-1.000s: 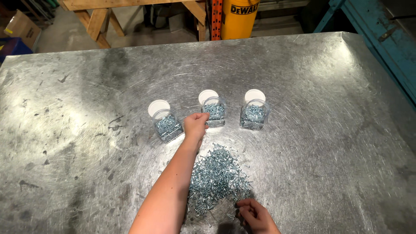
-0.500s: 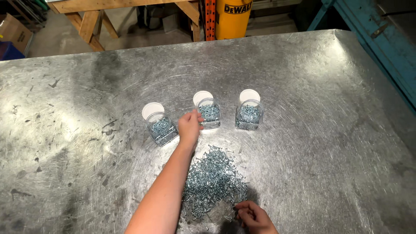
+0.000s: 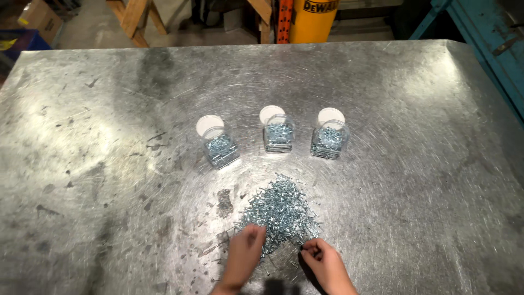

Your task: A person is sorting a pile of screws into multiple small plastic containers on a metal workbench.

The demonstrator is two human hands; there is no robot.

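Note:
A heap of small silvery screws lies on the scratched metal table. My left hand rests at the heap's near left edge, fingers curled down onto the screws. At the heap's near right edge my right hand has its fingertips pinched together over screws. Beyond the heap stand three clear open jars partly filled with screws: a left jar, a middle jar and a right jar. A white round lid lies behind each jar.
Past the table's far edge are wooden sawhorse legs, a yellow barrel and a blue metal frame at the right. A cardboard box sits on the floor at the far left.
My left hand has pulled back from the jars to the near edge of the screw heap. The right hand has stayed by the heap.

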